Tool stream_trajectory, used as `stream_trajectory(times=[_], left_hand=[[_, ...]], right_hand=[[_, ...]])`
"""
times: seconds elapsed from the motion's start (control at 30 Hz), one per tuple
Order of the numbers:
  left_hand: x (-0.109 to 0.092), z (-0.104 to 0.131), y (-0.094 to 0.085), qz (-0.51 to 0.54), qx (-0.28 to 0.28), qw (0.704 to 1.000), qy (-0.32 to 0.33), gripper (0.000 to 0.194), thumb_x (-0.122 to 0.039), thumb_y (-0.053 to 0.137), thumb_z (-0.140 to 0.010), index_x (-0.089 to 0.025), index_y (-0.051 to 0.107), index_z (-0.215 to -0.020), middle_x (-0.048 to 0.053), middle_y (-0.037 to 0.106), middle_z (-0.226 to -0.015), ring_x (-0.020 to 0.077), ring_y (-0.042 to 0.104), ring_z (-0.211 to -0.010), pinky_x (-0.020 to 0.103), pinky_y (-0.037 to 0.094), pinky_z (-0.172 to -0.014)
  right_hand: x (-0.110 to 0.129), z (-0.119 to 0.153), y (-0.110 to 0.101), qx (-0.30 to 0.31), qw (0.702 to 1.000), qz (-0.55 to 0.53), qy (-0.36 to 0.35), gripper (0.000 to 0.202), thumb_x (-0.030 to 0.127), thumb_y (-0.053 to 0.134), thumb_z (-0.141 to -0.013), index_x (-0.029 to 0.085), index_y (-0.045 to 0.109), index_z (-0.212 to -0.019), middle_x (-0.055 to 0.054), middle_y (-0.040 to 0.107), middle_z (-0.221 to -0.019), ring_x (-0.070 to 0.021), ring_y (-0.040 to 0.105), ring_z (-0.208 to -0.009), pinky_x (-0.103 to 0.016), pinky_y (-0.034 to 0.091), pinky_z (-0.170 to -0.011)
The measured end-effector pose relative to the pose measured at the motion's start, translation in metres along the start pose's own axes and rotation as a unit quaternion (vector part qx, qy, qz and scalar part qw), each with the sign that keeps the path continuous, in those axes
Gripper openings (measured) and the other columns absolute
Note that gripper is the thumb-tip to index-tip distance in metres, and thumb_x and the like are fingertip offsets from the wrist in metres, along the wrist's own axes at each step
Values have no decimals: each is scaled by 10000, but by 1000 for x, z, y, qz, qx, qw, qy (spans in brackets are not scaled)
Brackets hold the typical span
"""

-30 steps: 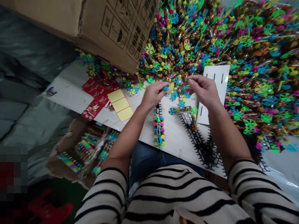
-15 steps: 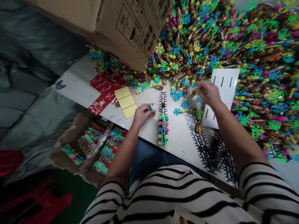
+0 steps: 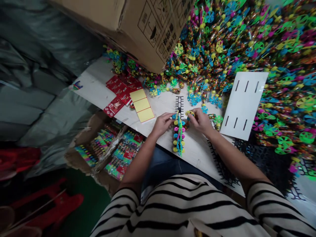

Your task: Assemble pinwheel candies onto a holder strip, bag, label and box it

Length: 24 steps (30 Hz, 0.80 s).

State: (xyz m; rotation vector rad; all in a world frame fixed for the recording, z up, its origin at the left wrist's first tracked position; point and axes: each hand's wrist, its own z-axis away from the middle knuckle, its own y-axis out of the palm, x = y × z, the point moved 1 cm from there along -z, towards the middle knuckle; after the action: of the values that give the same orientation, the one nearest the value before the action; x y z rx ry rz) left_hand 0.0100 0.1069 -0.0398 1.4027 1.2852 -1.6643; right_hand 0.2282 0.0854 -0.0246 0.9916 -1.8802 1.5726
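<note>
My left hand (image 3: 163, 124) pinches a small blue plastic piece (image 3: 174, 116) at the left side of a black plastic strip with open slots (image 3: 179, 102). Just right of the strip, my right hand (image 3: 201, 121) is closed on a candy-filled toy tube with a yellow fan wheel (image 3: 190, 113); its lower part is mostly behind the fingers. Below both hands, pink, blue and yellow ends stick out in pairs from the filled part of the strip (image 3: 179, 140). Green and blue stems lie along its middle.
Many candy-filled fan toys (image 3: 222, 42) heap across the back and right. A cardboard box (image 3: 148, 36) stands on them. Nearby lie a slotted white board (image 3: 244, 105), black strips (image 3: 261, 161), red cards (image 3: 115, 106) and a yellow card (image 3: 142, 106). An open carton (image 3: 81, 140) sits lower left.
My right hand has come from the toys near the white board to the strip, bringing a yellow-wheeled toy. My left hand has moved right, carrying the blue piece to the strip's side.
</note>
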Motion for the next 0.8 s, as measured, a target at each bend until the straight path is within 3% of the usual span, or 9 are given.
stream_trajectory(times=[0.13,0.23,0.3,0.43,0.63,0.8], left_hand=[[1,4,0,-50,-21,998,28,264,-189,572,-836,-140,694,-1066,90,667,-1035,89,607,-646,211,508,-597],[2,5,2,-70,-31,996,38,255,-186,566,-847,-139,690,-1065,99,673,-1050,118,632,-743,235,525,-680],[2,6,3,-78,-29,996,41,254,-171,559,-849,-147,691,-1065,96,677,-1060,130,641,-791,247,530,-720],[0,6,3,-96,-28,994,49,301,-124,538,-849,-163,682,-1111,87,683,-1069,151,646,-917,259,524,-806],[1,6,-1,-139,-21,989,55,300,-141,587,-837,-183,693,-1115,71,703,-1011,162,644,-931,274,513,-847],[8,7,-1,-127,-22,989,72,285,-168,589,-839,-201,711,-1093,62,710,-990,157,651,-889,278,518,-837]], right_hand=[[-12,10,6,28,988,-122,92,312,543,471,-892,235,425,-906,19,559,-681,-140,548,-547,-262,414,-533],[-17,14,4,112,956,-247,116,401,556,569,-830,248,447,-1055,22,600,-767,-144,592,-608,-277,476,-568],[-17,13,0,151,950,-258,87,418,518,615,-808,247,504,-1106,0,631,-832,-165,624,-713,-307,508,-646],[-9,9,-3,94,986,-141,0,230,409,607,-842,211,640,-953,-51,636,-852,-190,613,-770,-336,495,-706],[5,2,11,34,992,-89,-79,231,411,557,-892,198,621,-957,-59,604,-843,-161,568,-696,-307,476,-673],[7,-4,16,72,985,-99,-120,276,462,545,-893,199,623,-927,-46,585,-763,-167,552,-689,-301,464,-652]])
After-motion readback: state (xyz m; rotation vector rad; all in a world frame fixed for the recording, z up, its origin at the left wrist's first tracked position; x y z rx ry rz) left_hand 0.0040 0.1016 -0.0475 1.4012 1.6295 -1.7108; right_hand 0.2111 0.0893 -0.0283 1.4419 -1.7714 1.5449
